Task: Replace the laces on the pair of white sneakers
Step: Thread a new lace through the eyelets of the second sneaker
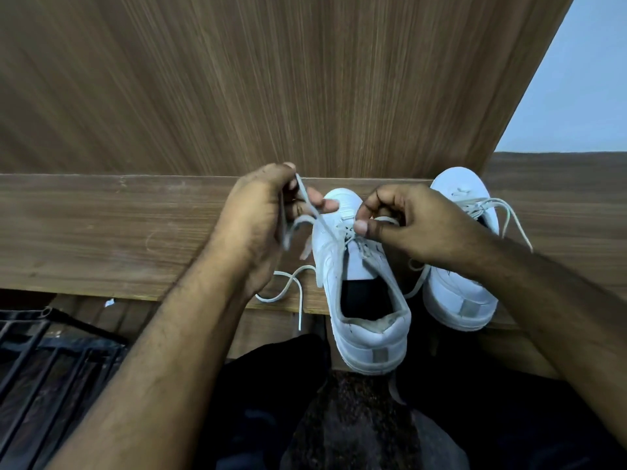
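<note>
White lace (307,201) is pinched in the left hand (258,218), drawn taut from the near sneaker (359,283); the right hand (403,225) pinches lace at that sneaker's eyelets. Right of it stands the second sneaker (464,266), both on the wooden worktop (118,232).

Place: most likely a home room, by its furniture
Landmark: wood-grain laminate ledge (135,232), worn and scratched
Behind the ledge: tall laminate panel (271,79) of matching grain
Right of the panel: plain pale wall (576,96)
Below the ledge, left: black metal rack (51,368)
</note>
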`<state>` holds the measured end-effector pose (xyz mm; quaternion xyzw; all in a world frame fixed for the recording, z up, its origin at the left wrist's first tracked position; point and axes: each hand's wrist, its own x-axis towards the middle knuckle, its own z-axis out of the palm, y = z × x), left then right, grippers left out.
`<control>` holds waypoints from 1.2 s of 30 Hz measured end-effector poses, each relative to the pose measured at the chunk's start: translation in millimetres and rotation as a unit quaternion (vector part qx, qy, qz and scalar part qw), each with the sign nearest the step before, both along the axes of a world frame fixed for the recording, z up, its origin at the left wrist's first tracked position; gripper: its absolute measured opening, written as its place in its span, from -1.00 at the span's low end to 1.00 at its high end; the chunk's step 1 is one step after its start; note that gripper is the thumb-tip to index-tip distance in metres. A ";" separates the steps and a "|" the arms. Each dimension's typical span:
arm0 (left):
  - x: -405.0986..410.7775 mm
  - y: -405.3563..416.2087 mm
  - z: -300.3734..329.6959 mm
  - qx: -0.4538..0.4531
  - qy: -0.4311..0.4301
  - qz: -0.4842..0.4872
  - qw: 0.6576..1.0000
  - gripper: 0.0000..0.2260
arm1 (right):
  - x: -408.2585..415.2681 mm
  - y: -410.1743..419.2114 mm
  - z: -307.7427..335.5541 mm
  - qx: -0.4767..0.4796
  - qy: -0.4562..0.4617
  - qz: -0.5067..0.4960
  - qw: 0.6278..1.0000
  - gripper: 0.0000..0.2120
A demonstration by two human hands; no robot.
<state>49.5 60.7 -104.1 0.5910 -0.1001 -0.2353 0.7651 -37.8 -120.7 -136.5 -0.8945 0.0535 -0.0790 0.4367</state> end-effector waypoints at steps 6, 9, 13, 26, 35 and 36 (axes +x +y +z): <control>9.8 8.1 -26.4 0.400 -0.248 -0.058 0.880 -0.76 | 3.7 5.3 -8.4 -0.024 0.036 0.029 0.999 -0.89; 8.9 16.3 -34.2 0.493 -0.259 -0.203 0.806 -0.78 | 3.2 7.9 -11.5 -0.071 0.073 0.052 0.993 -0.85; 7.2 14.1 -25.8 0.379 -0.236 -0.123 0.886 -0.73 | 2.0 10.6 -9.4 -0.143 0.073 0.050 0.986 -0.79; 5.2 -5.5 -27.9 0.288 -0.087 -0.033 0.953 -0.74 | 3.1 25.8 -5.3 -0.208 0.113 0.016 0.971 -0.59; 5.2 1.8 -42.2 0.445 -0.135 -0.157 0.871 -0.77 | -2.3 25.9 2.9 -0.229 0.141 0.047 0.962 -0.49; 5.2 1.6 -41.0 0.448 -0.135 -0.162 0.869 -0.77 | -2.4 25.7 4.5 -0.217 0.136 0.038 0.966 -0.55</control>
